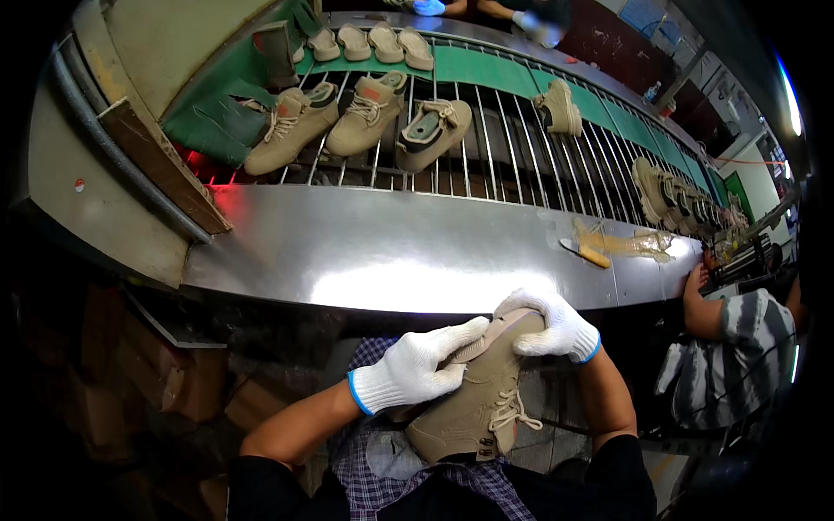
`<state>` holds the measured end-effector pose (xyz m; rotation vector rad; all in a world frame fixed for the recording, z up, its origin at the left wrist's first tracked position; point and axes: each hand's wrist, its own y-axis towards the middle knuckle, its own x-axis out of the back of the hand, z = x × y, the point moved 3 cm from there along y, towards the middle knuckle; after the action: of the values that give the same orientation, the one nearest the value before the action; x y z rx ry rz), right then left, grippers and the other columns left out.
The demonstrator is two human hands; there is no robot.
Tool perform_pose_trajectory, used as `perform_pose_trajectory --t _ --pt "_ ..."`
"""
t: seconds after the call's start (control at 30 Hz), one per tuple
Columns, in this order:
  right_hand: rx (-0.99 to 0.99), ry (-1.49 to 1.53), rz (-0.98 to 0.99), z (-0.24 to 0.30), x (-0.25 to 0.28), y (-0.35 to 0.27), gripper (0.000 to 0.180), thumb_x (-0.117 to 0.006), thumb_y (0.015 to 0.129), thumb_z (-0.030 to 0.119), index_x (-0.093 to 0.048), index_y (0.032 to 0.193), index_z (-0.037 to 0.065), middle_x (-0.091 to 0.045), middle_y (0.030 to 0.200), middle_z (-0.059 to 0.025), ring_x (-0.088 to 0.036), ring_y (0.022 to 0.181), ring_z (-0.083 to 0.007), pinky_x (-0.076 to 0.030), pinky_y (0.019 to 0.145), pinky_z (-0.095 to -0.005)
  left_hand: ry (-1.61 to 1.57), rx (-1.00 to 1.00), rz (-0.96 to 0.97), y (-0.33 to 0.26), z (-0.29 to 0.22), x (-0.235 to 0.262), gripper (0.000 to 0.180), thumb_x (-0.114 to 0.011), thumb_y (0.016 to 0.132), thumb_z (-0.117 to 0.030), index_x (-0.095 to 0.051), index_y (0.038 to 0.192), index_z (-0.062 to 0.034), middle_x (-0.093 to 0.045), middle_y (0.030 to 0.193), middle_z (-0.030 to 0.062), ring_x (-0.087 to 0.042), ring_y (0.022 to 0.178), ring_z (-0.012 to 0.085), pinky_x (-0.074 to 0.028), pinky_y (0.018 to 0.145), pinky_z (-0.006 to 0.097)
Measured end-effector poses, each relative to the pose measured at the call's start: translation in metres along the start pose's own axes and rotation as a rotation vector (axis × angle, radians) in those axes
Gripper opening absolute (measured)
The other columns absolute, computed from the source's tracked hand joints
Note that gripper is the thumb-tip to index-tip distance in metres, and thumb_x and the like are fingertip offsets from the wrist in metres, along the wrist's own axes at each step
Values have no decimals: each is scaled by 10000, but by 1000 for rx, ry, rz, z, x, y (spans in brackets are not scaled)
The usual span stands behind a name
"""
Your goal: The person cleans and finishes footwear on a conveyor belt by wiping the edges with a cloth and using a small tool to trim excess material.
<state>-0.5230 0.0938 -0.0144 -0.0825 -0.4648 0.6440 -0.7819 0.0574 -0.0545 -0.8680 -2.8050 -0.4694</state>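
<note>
Both gloved hands, left hand, right hand, gripping tan shoe

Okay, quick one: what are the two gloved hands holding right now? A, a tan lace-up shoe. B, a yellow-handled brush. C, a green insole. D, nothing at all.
A: the left hand and the right hand, both in white gloves, grip a tan lace-up shoe over the person's lap, its sole edge turned up toward the metal bench.

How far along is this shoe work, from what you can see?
Looks done: three tan shoes lie on the wire conveyor, with more farther right. In hand: the left hand and right hand, both gloved, grip one tan shoe over the lap. Left: that shoe is not yet on the conveyor; how many remain isn't visible.
</note>
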Motion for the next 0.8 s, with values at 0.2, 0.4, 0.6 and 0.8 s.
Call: perform_pose_trajectory --t 0.2,0.4,0.6,0.8 --pt "-45 193 -111 -16 -17 -2 897 -923 771 463 -548 1479 61 -649 1211 -107 -638 1146 -215 -524 1025 -382 229 -43 145 -19 -15 4 656 -658 848 -15 -550 1495 7 -661 1393 262 -782 993 341 -657 835 334" --pt "169 409 -360 -33 -43 7 915 -830 857 472 -440 1546 13 -594 1174 -119 -590 1071 -190 -493 973 -347 79 71 -119 -45 11 -5 595 -710 979 -122 -443 1469 84 -741 1120 264 -796 884 313 -659 766 361" --pt "390 375 -447 3 -53 30 853 -713 961 399 -330 1598 -19 -556 1189 -125 -558 1067 -176 -478 986 -337 353 31 -95 15 -17 21 281 -560 1087 -254 -640 1192 -6 -719 813 193 -748 718 364 -598 622 430" --pt "428 -19 -553 32 -67 45 890 -713 879 150 -267 1630 -25 -492 1388 -175 -511 1296 -282 -435 1155 -417 390 137 343 90 -45 64 343 -530 1093 -358 -662 1210 -64 -747 998 216 -728 876 441 -578 836 479"
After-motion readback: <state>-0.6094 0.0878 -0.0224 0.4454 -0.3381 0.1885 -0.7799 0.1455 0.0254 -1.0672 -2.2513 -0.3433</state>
